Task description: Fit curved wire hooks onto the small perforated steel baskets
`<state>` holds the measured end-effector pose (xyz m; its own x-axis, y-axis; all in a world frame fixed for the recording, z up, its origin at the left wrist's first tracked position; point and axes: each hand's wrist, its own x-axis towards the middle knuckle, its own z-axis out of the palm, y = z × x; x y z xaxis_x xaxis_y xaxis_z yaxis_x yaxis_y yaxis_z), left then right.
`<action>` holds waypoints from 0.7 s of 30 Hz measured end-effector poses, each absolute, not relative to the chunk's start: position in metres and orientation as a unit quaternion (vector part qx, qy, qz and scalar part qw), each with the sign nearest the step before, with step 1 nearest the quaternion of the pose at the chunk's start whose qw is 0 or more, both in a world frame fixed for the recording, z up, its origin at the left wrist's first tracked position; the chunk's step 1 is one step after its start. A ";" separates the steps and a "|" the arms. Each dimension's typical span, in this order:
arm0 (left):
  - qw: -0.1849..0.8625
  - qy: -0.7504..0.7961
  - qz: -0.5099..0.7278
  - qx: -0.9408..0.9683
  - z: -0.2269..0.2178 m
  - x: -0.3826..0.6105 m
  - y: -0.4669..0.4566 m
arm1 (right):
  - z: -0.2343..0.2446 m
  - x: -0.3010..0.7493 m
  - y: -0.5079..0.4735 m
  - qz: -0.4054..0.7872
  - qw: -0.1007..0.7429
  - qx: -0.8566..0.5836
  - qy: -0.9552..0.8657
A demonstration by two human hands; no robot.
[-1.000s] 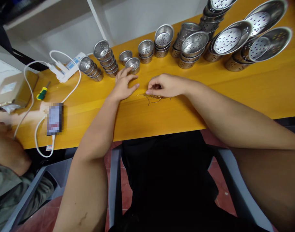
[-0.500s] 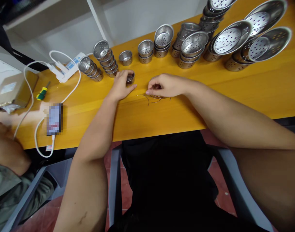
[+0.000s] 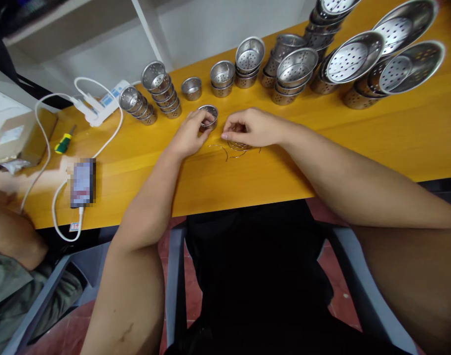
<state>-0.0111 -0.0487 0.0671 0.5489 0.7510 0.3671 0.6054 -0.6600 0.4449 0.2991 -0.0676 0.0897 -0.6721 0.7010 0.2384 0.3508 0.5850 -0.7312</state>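
My left hand (image 3: pixel 192 132) grips a small perforated metal cup (image 3: pixel 212 111) by its near rim, fingers inside and thumb outside. The cup stands on the table, tilted little if at all. Just to its right, my right hand (image 3: pixel 246 127) is closed in a pinch; whatever lies between its fingertips is hidden. Under and beside that hand lie thin curved wires (image 3: pixel 240 146), some bent like rings. One loose curved wire piece (image 3: pixel 221 148) rests between the two hands.
Perforated metal cups stand along the back: a single cup (image 3: pixel 192 88), a cup stack (image 3: pixel 162 91) and wider flared strainers (image 3: pixel 353 59). At left are a power strip (image 3: pixel 109 103), a phone (image 3: pixel 83 180) on a cable, a screwdriver (image 3: pixel 64 143), a cardboard box (image 3: pixel 21 135) and another person's arm (image 3: pixel 14 231).
My left hand has moved the small cup to the right, closer to my right hand. My right hand has shifted slightly, and more of the wires show beneath it.
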 end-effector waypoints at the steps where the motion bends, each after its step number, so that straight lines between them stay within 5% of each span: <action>1: 0.131 0.379 0.272 0.875 0.068 -0.008 -0.051 | 0.087 0.298 -0.066 0.337 0.283 -0.307 -0.844; 10: 0.121 0.334 0.285 0.891 0.067 0.001 -0.056 | 0.073 0.295 -0.059 0.283 0.328 -0.297 -0.851; 21: 0.151 0.318 0.342 0.871 0.022 -0.016 -0.020 | 0.081 0.295 -0.066 0.358 0.352 -0.271 -0.821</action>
